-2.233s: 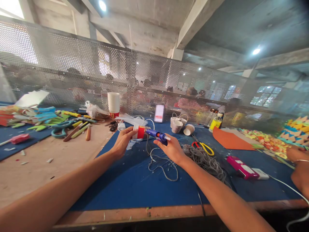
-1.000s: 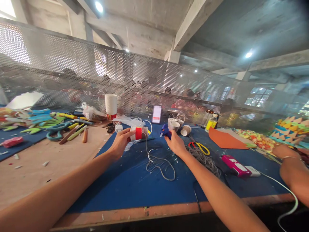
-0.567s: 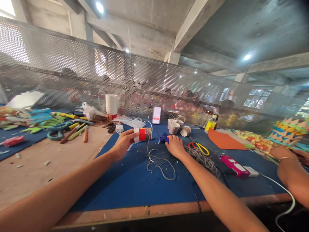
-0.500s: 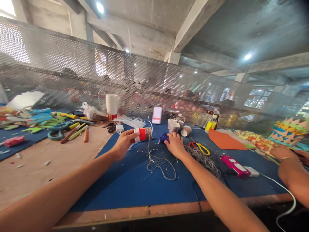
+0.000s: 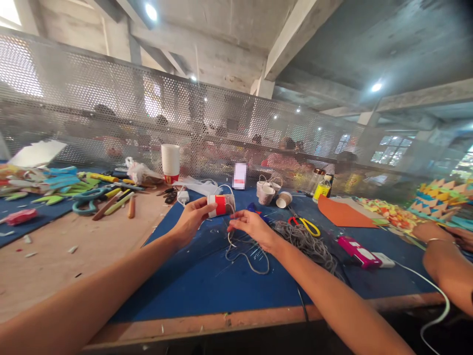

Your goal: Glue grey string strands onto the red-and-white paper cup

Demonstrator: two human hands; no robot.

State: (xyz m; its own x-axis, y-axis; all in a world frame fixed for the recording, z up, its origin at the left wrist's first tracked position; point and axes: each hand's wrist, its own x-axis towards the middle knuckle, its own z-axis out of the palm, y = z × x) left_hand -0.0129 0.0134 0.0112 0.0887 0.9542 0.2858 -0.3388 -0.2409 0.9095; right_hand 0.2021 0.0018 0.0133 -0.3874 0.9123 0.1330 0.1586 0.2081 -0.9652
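My left hand (image 5: 192, 217) is closed round a paper cup (image 5: 220, 205), which lies on its side in the air above the blue mat (image 5: 177, 291). The cup has a red band, and grey cord covers its right end. Beside that end, my right hand (image 5: 254, 228) pinches the grey cord (image 5: 258, 272), whose loose loop trails over the mat. Just behind my right hand lies a blue tool (image 5: 254, 209), partly hidden, its kind hard to make out. A tangled heap of grey cord (image 5: 306, 244) sits to the right of my hand.
Small cord-wrapped cups (image 5: 266, 195) stand behind, near a phone (image 5: 240, 176). Yellow-handled scissors (image 5: 309, 227) touch the cord heap. A pink device (image 5: 358, 252) with a white cable lies right. Stacked paper cups (image 5: 170, 160) stand back left. Another person's arm (image 5: 445, 261) reaches in at right.
My right hand has let go of the blue tool and moved left to the cord beside the cup. My left hand still holds the cup, almost unmoved.
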